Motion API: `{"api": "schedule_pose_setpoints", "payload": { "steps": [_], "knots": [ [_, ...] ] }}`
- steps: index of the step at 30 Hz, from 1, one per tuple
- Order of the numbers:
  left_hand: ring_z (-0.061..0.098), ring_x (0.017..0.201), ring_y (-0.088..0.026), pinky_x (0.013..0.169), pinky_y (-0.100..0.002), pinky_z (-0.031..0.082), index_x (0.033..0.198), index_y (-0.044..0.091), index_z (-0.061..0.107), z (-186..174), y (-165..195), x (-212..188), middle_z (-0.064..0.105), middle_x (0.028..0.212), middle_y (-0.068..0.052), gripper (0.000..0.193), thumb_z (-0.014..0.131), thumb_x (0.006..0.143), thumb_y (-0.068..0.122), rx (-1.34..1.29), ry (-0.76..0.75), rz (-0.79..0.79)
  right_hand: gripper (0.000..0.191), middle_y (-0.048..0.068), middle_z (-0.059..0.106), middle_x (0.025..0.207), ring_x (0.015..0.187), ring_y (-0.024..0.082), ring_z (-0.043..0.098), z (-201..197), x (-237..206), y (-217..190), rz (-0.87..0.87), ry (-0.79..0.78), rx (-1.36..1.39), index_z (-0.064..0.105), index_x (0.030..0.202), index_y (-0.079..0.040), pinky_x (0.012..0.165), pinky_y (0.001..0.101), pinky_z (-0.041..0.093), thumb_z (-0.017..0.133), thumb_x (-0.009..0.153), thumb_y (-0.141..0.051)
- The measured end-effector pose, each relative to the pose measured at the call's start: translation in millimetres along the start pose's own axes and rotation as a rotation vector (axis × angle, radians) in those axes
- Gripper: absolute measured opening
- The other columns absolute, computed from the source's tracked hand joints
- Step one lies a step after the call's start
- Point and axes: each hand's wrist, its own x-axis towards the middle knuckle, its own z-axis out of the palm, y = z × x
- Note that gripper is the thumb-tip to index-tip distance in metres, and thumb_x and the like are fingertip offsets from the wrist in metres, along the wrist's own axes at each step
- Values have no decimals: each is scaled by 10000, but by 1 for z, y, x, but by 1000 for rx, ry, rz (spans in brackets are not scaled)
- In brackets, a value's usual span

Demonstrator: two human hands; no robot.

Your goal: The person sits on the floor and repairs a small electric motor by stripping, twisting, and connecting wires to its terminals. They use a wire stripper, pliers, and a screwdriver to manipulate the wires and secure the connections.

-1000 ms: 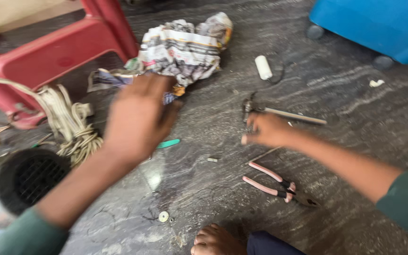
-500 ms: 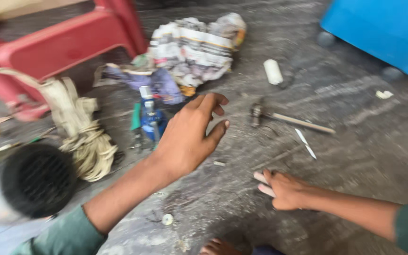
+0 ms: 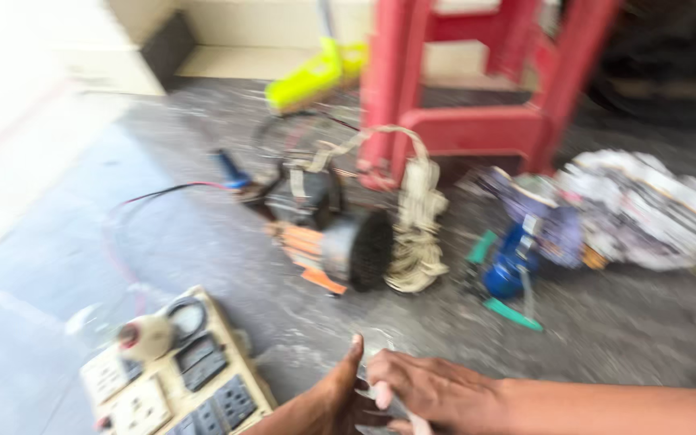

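Observation:
My two hands meet at the bottom edge of the blurred head view, low over the grey stone floor (image 3: 203, 242). My left hand (image 3: 328, 399) comes up from below with its thumb raised and touches my right hand (image 3: 432, 387), which reaches in from the right. A small pale piece (image 3: 381, 395) shows between the fingers of my right hand. Blur hides what it is and whether my left hand grips it too. A cream switchboard (image 3: 175, 374) with several sockets lies just left of my hands.
Beyond my hands lie a motor (image 3: 348, 250) with a black round end and orange windings, a beige rope coil (image 3: 416, 234), a small blue object (image 3: 509, 266) and crumpled printed paper (image 3: 646, 209). A red plastic stool (image 3: 477, 89) stands behind. Red and black wires (image 3: 163, 193) trail left.
The view has swung left, bringing the switchboard and motor into sight. My hands, spread apart before, have come together at the bottom of the view.

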Motion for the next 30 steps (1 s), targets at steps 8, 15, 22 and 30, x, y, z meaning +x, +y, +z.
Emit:
{"api": "schedule_pose_setpoints", "payload": {
  "steps": [8,15,22,30],
  "knots": [
    [667,688,-159,526,-335,491,1049,135,653,-51,29,-42,680,885,-15,282,604,932,386,-178,-190,424,514,187,526,1331,1375,358,507,-24,96,-12,-526,146,-699,445,1332,-85,1073,437,506,678,877,-135],
    [652,737,-221,698,-365,530,1067,30,597,-26,44,-24,653,833,-132,284,696,922,253,-54,287,1100,569,147,541,1427,1360,264,554,-70,74,-9,553,153,-66,337,1476,-93,1125,384,476,535,965,-244],
    [543,956,-169,903,-358,477,1197,80,533,25,54,-37,548,1040,-104,441,721,921,369,264,163,1005,1086,192,432,1536,1434,315,413,-59,70,-3,495,147,-173,225,1567,-107,1140,428,351,898,761,-384],
    [587,1049,-410,789,-603,511,1305,81,350,75,99,-57,405,1254,-163,639,640,950,527,296,14,767,1074,141,503,1423,1339,265,521,-55,67,14,632,343,216,220,1523,-100,1118,378,427,898,696,-201]
  ]
}}
